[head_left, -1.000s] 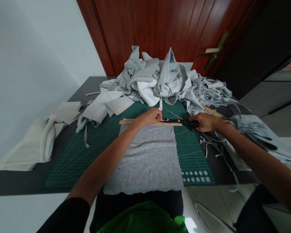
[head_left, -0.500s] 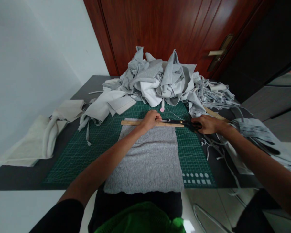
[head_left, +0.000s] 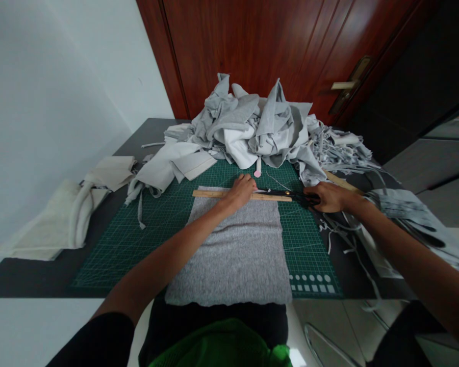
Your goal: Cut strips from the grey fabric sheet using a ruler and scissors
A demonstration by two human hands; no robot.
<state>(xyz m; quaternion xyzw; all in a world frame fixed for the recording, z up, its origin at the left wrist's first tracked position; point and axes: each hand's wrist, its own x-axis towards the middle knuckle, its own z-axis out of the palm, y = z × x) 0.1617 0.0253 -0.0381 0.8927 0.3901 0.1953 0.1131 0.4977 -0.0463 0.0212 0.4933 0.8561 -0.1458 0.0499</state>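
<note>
A rectangle of grey knit fabric [head_left: 233,255] lies on a green cutting mat [head_left: 160,244], its near edge over the table's front edge. Across its far end lies a wooden ruler [head_left: 208,193]. My left hand [head_left: 241,189] presses down on the ruler, fingers bent over its far edge; part of the ruler is hidden under it. Black scissors [head_left: 286,193] point left along the ruler's far edge, with my right hand [head_left: 325,197] closed round their handles. Their tips reach close to my left fingers, beside a thin pale strip of fabric edge.
A heap of grey and white fabric [head_left: 252,122] rises at the back against a wooden door [head_left: 245,41]. Cut strips [head_left: 342,148] pile up at the back right. Folded cream cloth [head_left: 49,219] lies at the left. A pink-ended scrap [head_left: 257,173] rests beyond the ruler.
My left fingers have shifted from a pinch near the scissor tips to a bent press over the ruler. The scissors and my right hand have hardly moved. The view has shifted slightly.
</note>
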